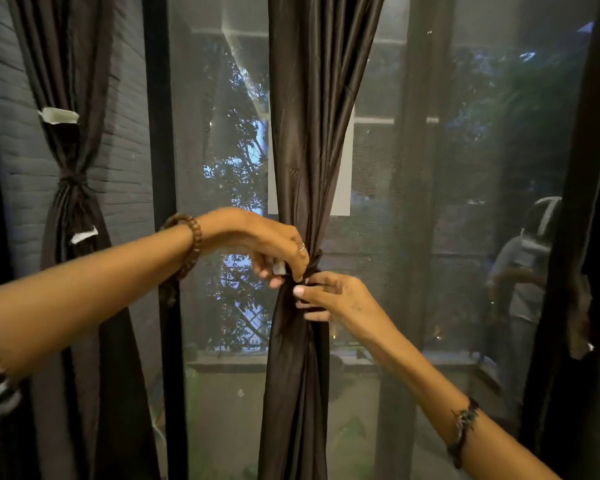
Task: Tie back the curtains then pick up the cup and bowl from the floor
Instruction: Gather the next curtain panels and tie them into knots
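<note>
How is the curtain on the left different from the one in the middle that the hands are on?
The left curtain is already tied at its waist and nobody touches it; the middle curtain is gathered while the left hand and right hand work at its waist. The left curtain carries pale tags; the middle curtain shows none. It hangs before a brick wall, the middle one before the screened window. Both are dark, pleated fabric.

Middle curtain (pixel 312 133) hangs in front of window screen (pixel 430 168), gathered at mid-height. Left hand (pixel 260 244) comes in from the left, fingers on the gather; right hand (pixel 336 299) just below and right of it, fingers touching the curtain. Left curtain (pixel 73 237) hangs well left, before brick wall (pixel 125 133), tied at its middle. Frame post (pixel 160 133) stands between the two curtains. Third curtain (pixel 582 306) at far right edge.
</note>
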